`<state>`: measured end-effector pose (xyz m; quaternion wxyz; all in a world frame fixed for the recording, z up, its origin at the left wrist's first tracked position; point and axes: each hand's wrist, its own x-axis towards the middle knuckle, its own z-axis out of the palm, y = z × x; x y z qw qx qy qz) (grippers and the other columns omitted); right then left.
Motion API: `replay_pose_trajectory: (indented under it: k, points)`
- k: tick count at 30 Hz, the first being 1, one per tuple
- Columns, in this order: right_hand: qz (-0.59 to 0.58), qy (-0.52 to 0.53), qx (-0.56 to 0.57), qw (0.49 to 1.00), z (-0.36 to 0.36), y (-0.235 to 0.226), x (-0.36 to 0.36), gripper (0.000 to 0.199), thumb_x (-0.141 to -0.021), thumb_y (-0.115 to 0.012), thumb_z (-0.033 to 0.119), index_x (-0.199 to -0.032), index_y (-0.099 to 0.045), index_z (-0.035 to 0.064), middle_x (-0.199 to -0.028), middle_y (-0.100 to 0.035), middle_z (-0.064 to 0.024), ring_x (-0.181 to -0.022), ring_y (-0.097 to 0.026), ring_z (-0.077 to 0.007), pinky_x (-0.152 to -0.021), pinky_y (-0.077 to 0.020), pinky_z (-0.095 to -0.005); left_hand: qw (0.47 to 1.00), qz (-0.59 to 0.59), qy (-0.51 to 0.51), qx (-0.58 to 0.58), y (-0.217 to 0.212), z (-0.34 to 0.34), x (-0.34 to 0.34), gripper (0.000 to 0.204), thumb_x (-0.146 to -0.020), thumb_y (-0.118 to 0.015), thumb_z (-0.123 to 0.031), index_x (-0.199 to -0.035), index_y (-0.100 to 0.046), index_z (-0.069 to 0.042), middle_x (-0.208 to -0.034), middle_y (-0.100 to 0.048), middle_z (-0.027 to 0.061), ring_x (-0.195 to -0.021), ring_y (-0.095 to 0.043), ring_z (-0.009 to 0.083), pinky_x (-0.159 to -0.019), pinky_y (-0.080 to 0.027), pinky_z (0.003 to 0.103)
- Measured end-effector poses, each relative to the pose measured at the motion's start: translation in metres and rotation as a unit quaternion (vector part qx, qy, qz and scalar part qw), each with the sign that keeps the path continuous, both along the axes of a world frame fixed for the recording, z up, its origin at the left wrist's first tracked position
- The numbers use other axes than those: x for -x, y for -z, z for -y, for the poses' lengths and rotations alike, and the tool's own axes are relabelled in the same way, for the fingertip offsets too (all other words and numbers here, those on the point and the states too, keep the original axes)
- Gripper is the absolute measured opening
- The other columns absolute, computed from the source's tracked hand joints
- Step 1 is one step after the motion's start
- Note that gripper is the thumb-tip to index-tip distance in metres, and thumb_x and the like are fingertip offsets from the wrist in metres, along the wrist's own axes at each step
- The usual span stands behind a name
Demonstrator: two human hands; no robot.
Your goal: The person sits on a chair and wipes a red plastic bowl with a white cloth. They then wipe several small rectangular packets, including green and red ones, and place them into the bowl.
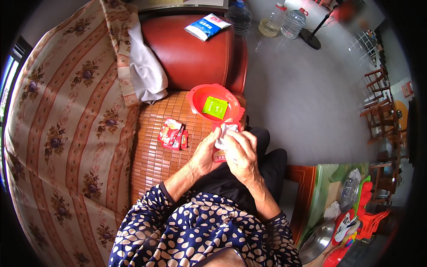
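Above my lap, my left hand is closed around a small red packet, partly hidden by my fingers. With bent fingers, my right hand presses a crumpled white tissue or cloth against the packet's upper part. Just beyond both hands stands a red plastic basin with handles. A bright green square packet lies inside it. Left of my hands, several red packets lie in a loose pile on the brown woven seat mat.
A blue and white bag rests on the red leather armrest. Large water bottles stand on the grey floor. A floral curtain hangs at left. At lower right, a green-topped table bears a metal bowl.
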<state>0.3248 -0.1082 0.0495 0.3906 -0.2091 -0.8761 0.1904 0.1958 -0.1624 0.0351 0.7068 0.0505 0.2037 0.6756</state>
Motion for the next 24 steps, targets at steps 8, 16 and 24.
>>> replay_pose_trajectory:
  k: [8,16,24]
  points:
    - [-0.057,0.11,0.014,0.992,-0.024,-0.01,0.012,0.04,-0.079,-0.066,0.001,-0.118,-0.059,0.0006,-0.12,-0.057,-0.0153,-0.105,-0.054,-0.0343,-0.091,-0.0459,-0.0415,1.0,-0.008,0.01,-0.004,-0.015,-0.007,-0.004,0.052,-0.101,-0.037,-0.046,-0.139,-0.042,-0.01,-0.136,-0.053,0.0081,-0.125,-0.051,0.0224,-0.108,-0.037,0.041]
    - [0.021,-0.029,-0.043,0.998,-0.001,-0.015,0.003,0.032,-0.076,-0.065,0.003,-0.108,-0.066,0.0005,-0.117,-0.062,-0.013,-0.105,-0.056,-0.032,-0.092,-0.0471,-0.0403,0.999,0.015,-0.001,-0.028,-0.02,-0.011,-0.004,0.071,-0.097,-0.034,-0.06,-0.144,-0.036,-0.007,-0.138,-0.05,0.0097,-0.127,-0.049,0.0231,-0.107,-0.039,0.038]
    - [0.071,-0.015,-0.082,0.994,-0.016,-0.038,0.019,0.032,-0.077,-0.062,0.007,-0.108,-0.068,0.0026,-0.119,-0.062,-0.0084,-0.107,-0.054,-0.0287,-0.094,-0.0471,-0.0365,0.999,-0.028,-0.026,-0.013,-0.022,-0.013,-0.006,0.078,-0.092,-0.028,-0.07,-0.142,-0.039,-0.011,-0.135,-0.052,0.0067,-0.122,-0.052,0.02,-0.103,-0.043,0.036]
